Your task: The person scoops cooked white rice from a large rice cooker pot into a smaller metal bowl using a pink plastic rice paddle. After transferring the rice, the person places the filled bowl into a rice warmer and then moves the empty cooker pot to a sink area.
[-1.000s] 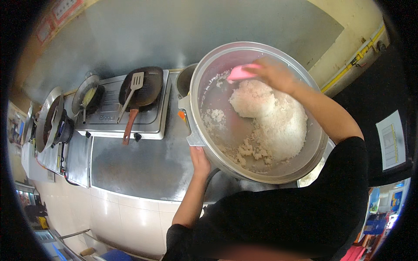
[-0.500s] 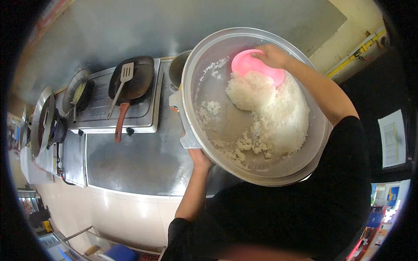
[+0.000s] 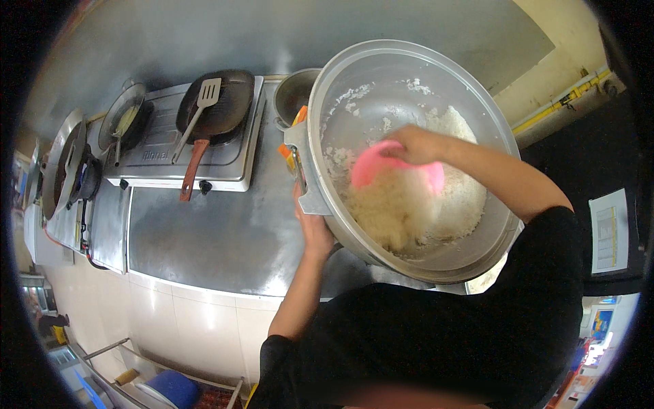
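Note:
A big silver metal pot (image 3: 402, 54) is tilted toward me, with white cooked rice (image 3: 466, 198) heaped along its right side and loose grains stuck to its wall. Inside it, my right hand (image 3: 412, 144) is closed on the rim of a pink plastic bowl (image 3: 371, 163), which presses into the rice. Rice in front of the bowl is blurred by motion. My left hand (image 3: 315, 232) holds the pot from outside, at its left side below the metal handle (image 3: 298, 167); some of its fingers are hidden. Something orange (image 3: 286, 151) shows beside that handle.
Left of the pot, a gas stove (image 3: 238, 167) carries a square pan (image 3: 228, 112) with a slotted turner (image 3: 199, 112) across it and a smaller pan (image 3: 122, 123). A second pot (image 3: 293, 95) stands behind. The steel counter (image 3: 211, 238) runs below; more pans sit far left.
My right hand has drawn the pink bowl down and nearer through the rice, pushing some toward the near wall. The pot has shifted slightly right in view.

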### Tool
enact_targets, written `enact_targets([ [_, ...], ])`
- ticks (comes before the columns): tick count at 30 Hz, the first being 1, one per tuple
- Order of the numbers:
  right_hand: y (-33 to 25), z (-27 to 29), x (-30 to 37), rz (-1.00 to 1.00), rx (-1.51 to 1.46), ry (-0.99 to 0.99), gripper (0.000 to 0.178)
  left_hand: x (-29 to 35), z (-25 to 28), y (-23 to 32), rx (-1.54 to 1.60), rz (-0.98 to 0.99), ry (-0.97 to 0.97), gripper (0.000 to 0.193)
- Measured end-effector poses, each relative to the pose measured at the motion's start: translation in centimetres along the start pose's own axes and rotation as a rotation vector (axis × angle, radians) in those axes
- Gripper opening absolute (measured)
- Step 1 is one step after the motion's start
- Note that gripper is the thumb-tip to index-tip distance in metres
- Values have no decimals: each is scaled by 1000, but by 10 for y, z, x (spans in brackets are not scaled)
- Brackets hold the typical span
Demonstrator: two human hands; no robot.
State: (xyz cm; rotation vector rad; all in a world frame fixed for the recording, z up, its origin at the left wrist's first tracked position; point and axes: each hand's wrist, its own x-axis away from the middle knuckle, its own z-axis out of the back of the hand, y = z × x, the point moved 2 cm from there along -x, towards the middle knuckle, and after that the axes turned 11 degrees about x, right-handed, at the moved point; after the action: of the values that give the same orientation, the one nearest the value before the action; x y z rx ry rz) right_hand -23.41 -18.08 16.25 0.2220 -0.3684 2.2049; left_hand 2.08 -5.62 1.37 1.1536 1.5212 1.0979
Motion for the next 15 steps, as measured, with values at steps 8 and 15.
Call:
enact_targets([
  [8,-25,-10,67,-562,-403,-279,46,12,-12,4,25,17,-21,42],
  [15,-24,-31,59,-760,-712,-152,45,20,6,-11,14,55,-83,45],
])
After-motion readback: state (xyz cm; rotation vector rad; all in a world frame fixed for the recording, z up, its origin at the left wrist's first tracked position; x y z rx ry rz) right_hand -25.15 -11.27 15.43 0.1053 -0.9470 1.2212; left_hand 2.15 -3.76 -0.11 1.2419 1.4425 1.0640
